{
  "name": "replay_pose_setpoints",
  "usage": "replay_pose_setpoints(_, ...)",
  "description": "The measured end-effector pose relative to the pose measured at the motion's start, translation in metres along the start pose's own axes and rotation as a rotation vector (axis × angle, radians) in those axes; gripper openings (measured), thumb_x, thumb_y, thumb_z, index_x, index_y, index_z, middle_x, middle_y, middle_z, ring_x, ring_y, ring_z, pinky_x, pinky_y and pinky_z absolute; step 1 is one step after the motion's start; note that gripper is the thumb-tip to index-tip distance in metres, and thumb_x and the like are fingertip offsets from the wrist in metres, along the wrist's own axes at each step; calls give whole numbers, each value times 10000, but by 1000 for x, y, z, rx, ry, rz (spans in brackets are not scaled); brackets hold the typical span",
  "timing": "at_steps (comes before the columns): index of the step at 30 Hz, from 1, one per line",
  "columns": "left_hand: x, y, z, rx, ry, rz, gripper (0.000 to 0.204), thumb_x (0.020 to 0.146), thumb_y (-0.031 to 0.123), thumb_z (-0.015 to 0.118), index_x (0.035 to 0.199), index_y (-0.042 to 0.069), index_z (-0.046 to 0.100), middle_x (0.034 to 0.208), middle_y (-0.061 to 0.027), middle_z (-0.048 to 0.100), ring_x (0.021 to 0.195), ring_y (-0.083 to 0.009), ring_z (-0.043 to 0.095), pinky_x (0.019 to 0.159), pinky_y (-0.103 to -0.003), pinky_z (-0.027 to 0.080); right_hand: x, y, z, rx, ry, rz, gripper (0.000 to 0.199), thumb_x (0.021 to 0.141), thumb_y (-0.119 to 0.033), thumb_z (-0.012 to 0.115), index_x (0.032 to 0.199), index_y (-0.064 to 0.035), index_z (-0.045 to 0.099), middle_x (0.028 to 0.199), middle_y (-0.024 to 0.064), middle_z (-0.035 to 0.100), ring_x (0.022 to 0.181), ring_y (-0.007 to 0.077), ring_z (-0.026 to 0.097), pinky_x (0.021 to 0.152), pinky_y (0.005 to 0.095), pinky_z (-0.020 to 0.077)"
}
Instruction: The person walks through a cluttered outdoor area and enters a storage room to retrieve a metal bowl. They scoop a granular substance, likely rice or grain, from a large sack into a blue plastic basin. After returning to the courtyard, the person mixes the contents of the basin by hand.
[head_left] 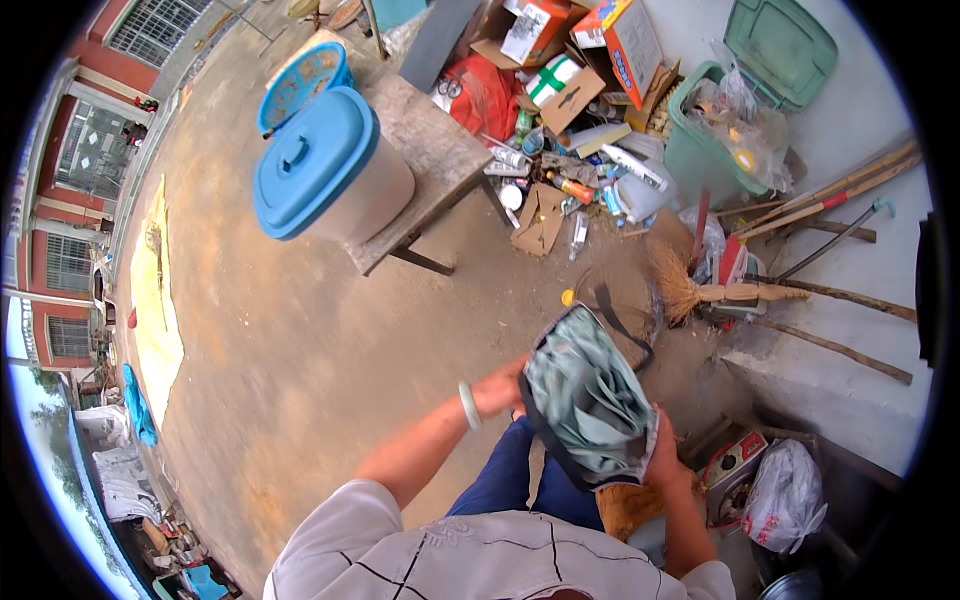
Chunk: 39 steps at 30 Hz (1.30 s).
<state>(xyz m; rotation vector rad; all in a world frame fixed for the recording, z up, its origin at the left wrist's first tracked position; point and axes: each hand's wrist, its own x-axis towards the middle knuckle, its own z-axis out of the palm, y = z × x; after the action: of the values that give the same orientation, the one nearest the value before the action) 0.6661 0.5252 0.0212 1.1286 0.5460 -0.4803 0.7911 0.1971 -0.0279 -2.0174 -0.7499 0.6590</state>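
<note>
Between my two hands is a fabric bag [590,390] with a dark rim and a shiny grey-green inside, its mouth spread toward me. My left hand [500,388], with a pale bangle at the wrist, grips the bag's left edge; its fingertips are hidden behind the cloth. My right hand [664,456] holds the lower right edge, fingers partly out of sight. A dark strap [625,330] hangs loose beyond the bag's far edge. Whether anything lies inside the bag, I cannot tell.
A lidded bucket [340,180] stands on a wooden bench [440,130], beside a blue basin [305,85]. Boxes and litter [580,170] are heaped near a green bin [700,140]. A straw broom [690,285] and poles lie at right. A stove [735,465] and plastic bag [788,495] sit near my right arm.
</note>
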Motion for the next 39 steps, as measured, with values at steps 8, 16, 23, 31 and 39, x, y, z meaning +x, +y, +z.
replay_pose_setpoints(8,0,-26,18,733,283,115,293,793,37,412,1064,-8,513,817,-63,581,711,-157,559,646,-306,487,-11,-2,7,-114,72,66,783,647,-75,681,1338,-43,314,1259,217,449,1175,363,426,999,377,338)
replay_pose_setpoints(16,-8,15,35,181,363,127,451,751,-20,327,1187,6,440,991,-85,556,796,-160,586,621,-257,513,-33,-61,0,55,101,236,865,669,-234,713,1374,-77,236,1304,189,393,1189,357,405,968,401,360)
replay_pose_setpoints(23,24,-2,-6,557,261,198,401,764,-26,366,1147,7,479,960,-74,578,787,-149,584,593,-238,495,-39,-73,12,160,156,159,916,665,-284,724,1378,-44,200,1314,233,365,1213,365,376,991,406,322)
replay_pose_setpoints(31,74,16,80,1019,126,322,371,777,14,442,1141,-7,512,894,-173,622,854,-244,600,776,-316,446,-80,-37,22,488,270,617,660,802,-289,623,1331,-28,328,1128,181,538,1004,247,546,805,324,462)
replay_pose_setpoints(39,177,-19,144,932,-32,199,546,813,78,509,1326,-7,344,1168,-185,541,1013,-247,554,834,-306,450,-90,65,33,1026,799,830,348,834,-13,438,1172,-22,519,935,161,610,729,267,628,559,381,545)
